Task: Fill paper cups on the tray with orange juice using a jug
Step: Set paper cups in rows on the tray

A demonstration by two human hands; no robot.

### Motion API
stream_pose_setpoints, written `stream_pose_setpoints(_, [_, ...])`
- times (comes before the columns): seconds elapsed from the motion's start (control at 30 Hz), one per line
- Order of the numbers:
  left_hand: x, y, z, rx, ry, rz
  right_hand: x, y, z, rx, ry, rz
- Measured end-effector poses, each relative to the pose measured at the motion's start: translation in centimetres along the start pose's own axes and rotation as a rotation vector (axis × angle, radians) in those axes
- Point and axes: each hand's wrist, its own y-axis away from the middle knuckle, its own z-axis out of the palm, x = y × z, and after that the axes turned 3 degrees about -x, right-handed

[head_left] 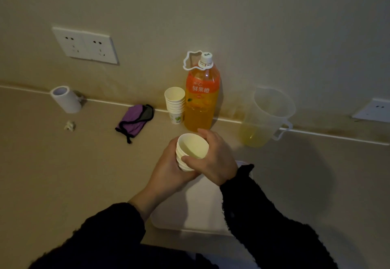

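At frame centre I see the left hand (168,172) curled round a short stack of smooth paper cups (192,147) and the right hand (214,163) gripping the top cup, above one white round-cornered tray (190,207). A second stack (175,104) stands beside one orange plastic bottle (201,100). One clear jug (269,114), with juice low inside, stands apart to the right.
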Motion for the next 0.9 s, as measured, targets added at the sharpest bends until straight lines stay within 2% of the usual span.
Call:
stream_pose_setpoints(0.2, [-0.9, 1.2, 0.1, 0.03, -0.029, -0.053, -0.5, 0.5, 0.1, -0.08, -0.03, 0.116])
stream_pose_setpoints(0.4, [-2.4, 1.3, -0.1, 0.011, -0.14, -0.029, -0.2, 0.0, -0.3, -0.051, -0.105, 0.216])
stream_pose_setpoints(0.57, [-3.8, 0.7, -1.5, 0.032, -0.179, -0.032, 0.1, -1.8, -2.6, 0.032, -0.417, 0.289])
stream_pose_setpoints(0.67, [-4.6, 0.4, -2.8, 0.12, -0.155, -0.083, 1.3, -3.2, -3.7, 0.116, -0.539, 0.361])
stream_pose_setpoints(0.7, [-4.9, 0.4, -3.2, 0.16, -0.143, -0.095, 1.8, -3.5, -3.6, 0.136, -0.527, 0.364])
stream_pose_setpoints(0.77, [-5.3, 0.2, -4.1, 0.23, -0.12, -0.111, 3.3, -4.2, -2.2, 0.116, -0.33, 0.329])
stream_pose_setpoints(0.83, [-5.6, 0.1, -5.0, 0.283, -0.111, -0.125, 4.5, -4.3, 0.5, -0.01, -0.102, 0.298])
stream_pose_setpoints(0.9, [-6.0, 0.5, -5.9, 0.321, -0.083, -0.139, 5.1, -3.9, 3.9, -0.159, 0.024, 0.277])
